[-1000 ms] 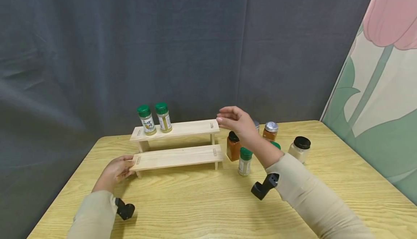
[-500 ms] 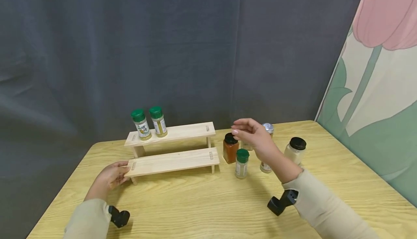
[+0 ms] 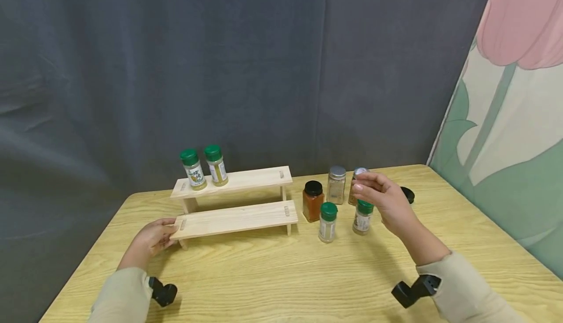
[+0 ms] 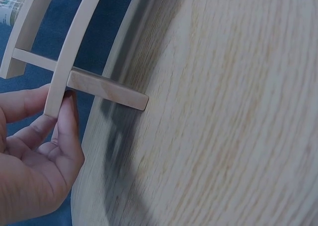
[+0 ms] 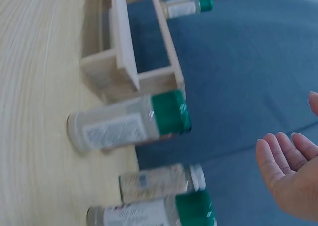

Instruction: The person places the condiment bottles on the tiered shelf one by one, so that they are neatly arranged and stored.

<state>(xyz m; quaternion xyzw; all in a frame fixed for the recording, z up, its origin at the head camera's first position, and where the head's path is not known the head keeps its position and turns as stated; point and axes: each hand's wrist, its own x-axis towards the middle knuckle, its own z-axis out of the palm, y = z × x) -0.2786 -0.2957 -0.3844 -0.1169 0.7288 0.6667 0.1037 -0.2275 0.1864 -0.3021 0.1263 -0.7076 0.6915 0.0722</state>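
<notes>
Both slvs [image 3: 120, 296] are plain lt. beige, w/ one blk angular cam [image 3: 163, 293] per side.

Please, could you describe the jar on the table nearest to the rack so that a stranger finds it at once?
On the wooden table stands a two-step wooden rack. Just past its right end is a squarish jar of orange-red contents. Its black lid sets it apart from the green-lidded shaker in front and the silver-lidded jar behind.
</notes>
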